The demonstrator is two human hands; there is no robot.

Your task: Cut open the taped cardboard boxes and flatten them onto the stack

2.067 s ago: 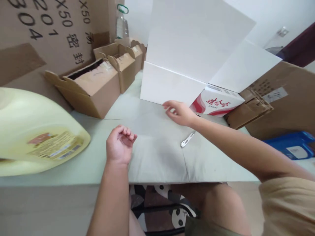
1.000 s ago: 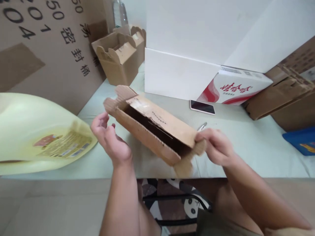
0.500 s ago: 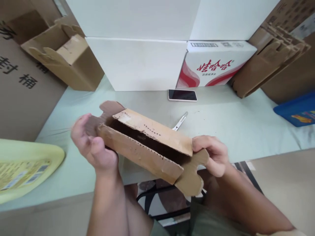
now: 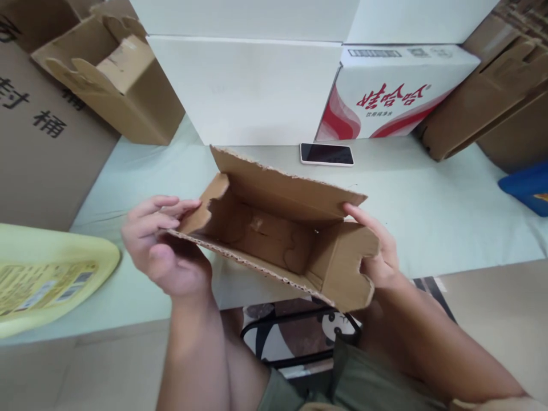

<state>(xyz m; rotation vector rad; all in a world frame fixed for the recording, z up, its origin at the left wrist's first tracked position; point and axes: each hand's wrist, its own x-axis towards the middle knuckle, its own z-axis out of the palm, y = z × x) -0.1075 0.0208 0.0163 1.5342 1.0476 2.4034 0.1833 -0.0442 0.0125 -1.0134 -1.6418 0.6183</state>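
I hold a small brown cardboard box (image 4: 274, 228) above the near edge of the pale green table (image 4: 428, 217), its mouth tipped toward me so the bare inside shows. My left hand (image 4: 160, 245) grips the box's left end flap, fingers over the top and thumb below. My right hand (image 4: 379, 251) clasps the right end flap. The back flap stands up, hiding whatever lies just behind it.
A phone (image 4: 327, 153) lies face up behind the box. White cartons (image 4: 248, 85) and a red-and-white printed carton (image 4: 385, 97) line the back. Open brown boxes (image 4: 111, 80) stand at back left, a yellow jug (image 4: 47, 279) lies at left, a blue item (image 4: 528, 185) at right.
The box came off the table's left side into both hands, then turned so its open top faces me and its flaps spread apart. The view shifted right and down.
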